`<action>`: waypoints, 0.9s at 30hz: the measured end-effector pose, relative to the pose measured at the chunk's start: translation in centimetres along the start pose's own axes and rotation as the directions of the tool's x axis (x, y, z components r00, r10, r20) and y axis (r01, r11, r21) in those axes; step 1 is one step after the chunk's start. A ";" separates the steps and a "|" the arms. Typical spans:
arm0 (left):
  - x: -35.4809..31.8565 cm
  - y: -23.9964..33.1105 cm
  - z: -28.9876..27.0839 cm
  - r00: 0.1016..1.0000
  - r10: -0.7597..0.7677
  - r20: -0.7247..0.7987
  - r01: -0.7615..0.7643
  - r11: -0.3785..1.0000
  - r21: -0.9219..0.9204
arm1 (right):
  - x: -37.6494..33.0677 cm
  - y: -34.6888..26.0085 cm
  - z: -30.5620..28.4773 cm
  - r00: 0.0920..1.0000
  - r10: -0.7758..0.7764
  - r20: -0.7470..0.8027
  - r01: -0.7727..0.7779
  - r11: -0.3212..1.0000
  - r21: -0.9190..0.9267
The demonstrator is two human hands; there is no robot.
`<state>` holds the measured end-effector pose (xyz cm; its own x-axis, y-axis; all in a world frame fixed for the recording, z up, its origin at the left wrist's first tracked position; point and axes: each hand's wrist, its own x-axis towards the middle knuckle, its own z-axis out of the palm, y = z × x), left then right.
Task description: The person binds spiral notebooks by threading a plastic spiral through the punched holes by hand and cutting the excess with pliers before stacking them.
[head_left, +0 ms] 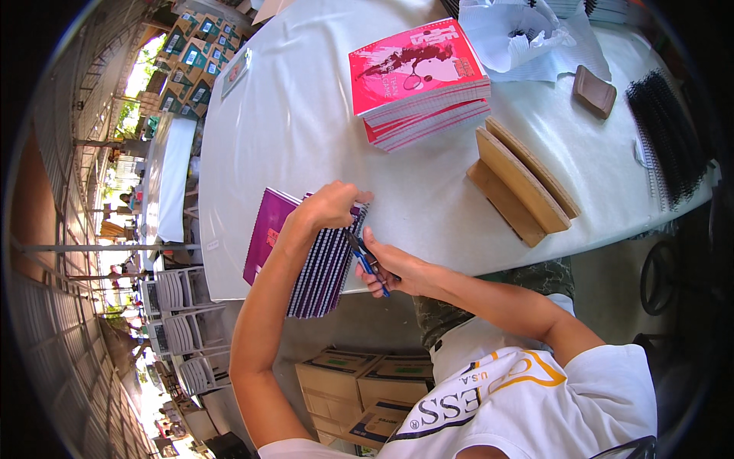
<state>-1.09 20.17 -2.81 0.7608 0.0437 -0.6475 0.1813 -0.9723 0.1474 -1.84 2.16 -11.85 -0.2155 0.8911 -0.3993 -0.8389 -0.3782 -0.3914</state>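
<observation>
A stack of purple spiral notebooks [267, 222] lies at the table's near left edge, its bound side a row of dark coils and white page edges turned toward me. Over the far end of the stack my left hand [332, 205] is bent, fingers closed at the coil end of a notebook; the fingertips are partly hidden. Blue-handled pliers [365, 258] are gripped in my right hand [394, 269]. Their dark jaws point up and left, close beside the coils, just below my left hand.
A pile of pink notebooks [417, 76] stands on the white-covered table [275, 115]. To the right are a wooden stand [524, 183], a brown block [594, 92], black binding coils [665, 138] and crumpled white paper [527, 38]. Cardboard boxes [332, 382] sit below; stacked chairs [183, 329] stand left.
</observation>
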 end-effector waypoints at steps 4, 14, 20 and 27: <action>0.0 -0.3 0.1 1.000 0.006 -0.006 -0.006 0.999 -0.045 | -1.0 -0.6 1.4 0.994 0.012 -0.112 -0.010 1.000 0.021; 0.3 1.2 1.5 0.984 -0.013 -0.177 0.014 1.000 0.004 | -0.5 0.0 -0.3 0.997 0.047 -0.055 -0.047 0.999 0.001; -0.2 0.9 2.3 0.960 0.038 -0.276 -0.020 0.997 0.069 | 0.1 -0.5 0.4 0.990 0.079 -0.117 -0.071 0.995 0.074; 0.0 2.0 1.9 0.964 -0.048 -0.261 0.056 0.998 0.027 | 1.7 -0.2 -1.3 0.997 0.064 -0.050 -0.061 0.996 0.060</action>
<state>-1.92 17.84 -3.91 0.8875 0.1483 -0.4362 0.2072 -0.9741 0.0906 -1.39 3.45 -13.48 -0.2431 0.8516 -0.4643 -0.8530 -0.4156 -0.3157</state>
